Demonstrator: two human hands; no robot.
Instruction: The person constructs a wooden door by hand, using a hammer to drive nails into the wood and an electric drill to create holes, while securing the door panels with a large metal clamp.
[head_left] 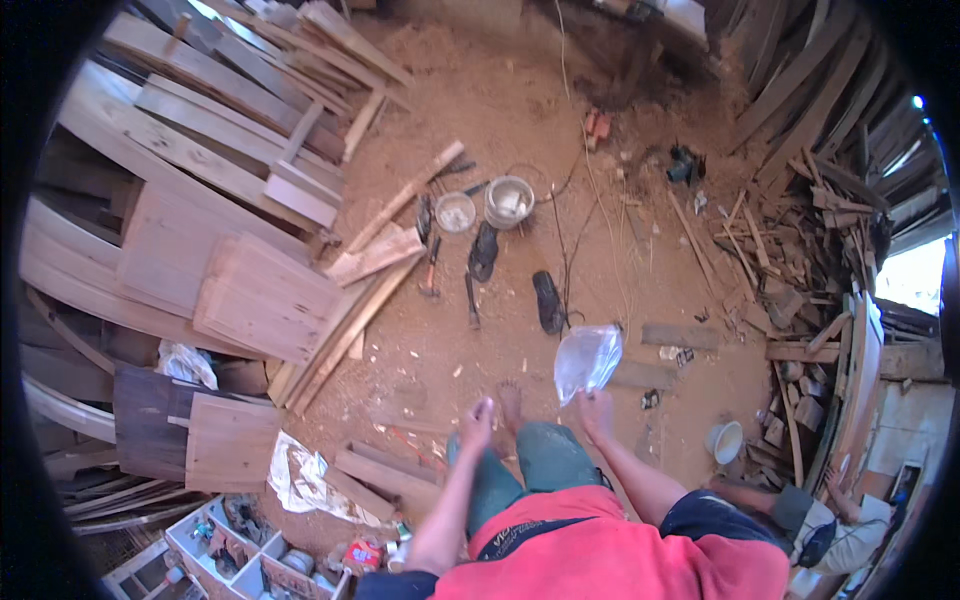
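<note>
Red shirt (610, 550), plastic bag (588, 360), wood-edged floor (500, 110)

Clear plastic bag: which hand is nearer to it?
Right. The right hand grips the clear plastic bag at its near end; the left hand is apart, to its left.
</note>
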